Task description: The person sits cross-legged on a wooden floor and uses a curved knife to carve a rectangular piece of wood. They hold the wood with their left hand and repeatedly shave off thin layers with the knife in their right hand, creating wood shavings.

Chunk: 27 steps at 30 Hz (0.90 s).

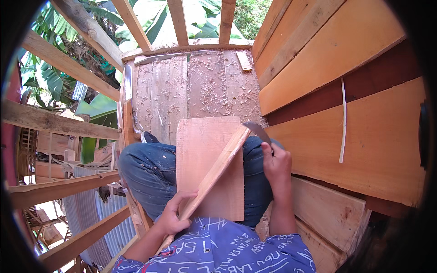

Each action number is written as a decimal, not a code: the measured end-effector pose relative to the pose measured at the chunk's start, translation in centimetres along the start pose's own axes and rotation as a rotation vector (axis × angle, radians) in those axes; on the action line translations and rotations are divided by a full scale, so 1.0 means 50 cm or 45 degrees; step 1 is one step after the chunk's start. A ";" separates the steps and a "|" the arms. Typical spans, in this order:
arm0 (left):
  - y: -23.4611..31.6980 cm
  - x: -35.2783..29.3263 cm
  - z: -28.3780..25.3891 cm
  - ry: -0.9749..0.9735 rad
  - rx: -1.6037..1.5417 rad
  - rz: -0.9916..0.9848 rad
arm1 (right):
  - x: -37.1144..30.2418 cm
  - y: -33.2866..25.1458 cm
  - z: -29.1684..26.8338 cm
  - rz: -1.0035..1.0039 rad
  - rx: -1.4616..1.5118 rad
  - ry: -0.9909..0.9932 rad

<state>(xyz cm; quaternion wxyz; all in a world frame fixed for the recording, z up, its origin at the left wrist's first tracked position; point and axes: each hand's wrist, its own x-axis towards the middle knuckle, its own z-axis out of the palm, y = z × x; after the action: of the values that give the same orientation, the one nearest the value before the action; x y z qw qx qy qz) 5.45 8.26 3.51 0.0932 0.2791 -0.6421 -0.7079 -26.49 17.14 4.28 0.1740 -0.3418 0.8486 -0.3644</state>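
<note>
A long, narrow wooden strip [215,169] slants across my lap, its upper end pointing away to the right. My left hand [174,214] grips it near its lower end, close to my shirt. In my right hand [276,164] is a knife [257,130] with a dark curved blade, its tip touching or very near the strip's far end. The handle is mostly hidden in my closed fingers. Under the strip, a flat wooden board [193,150] rests across my legs.
Wood shavings lie over the plank floor [177,82] ahead, with a small wood piece [244,61] near the far edge. Plank walls [327,54] rise close on my right; a thin pale strip [343,123] hangs there. Wooden rails [59,123] stand on the left, banana leaves beyond.
</note>
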 end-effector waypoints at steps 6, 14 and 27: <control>0.009 0.005 -0.005 0.021 -0.220 -0.171 | -0.083 -0.062 0.092 -0.313 0.195 -0.430; 0.009 0.005 0.006 0.108 -0.285 -0.135 | 0.011 0.001 0.118 -0.333 0.279 -0.364; -0.037 -0.001 -0.015 0.071 -0.353 -0.060 | 0.109 0.091 0.180 0.325 0.929 0.057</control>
<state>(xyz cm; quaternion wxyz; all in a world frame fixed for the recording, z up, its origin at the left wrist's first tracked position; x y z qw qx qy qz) 6.32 7.96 1.71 0.1320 0.2981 -0.5285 -0.7839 -27.53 11.06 -5.40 0.3095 -0.1409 0.7026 -0.6251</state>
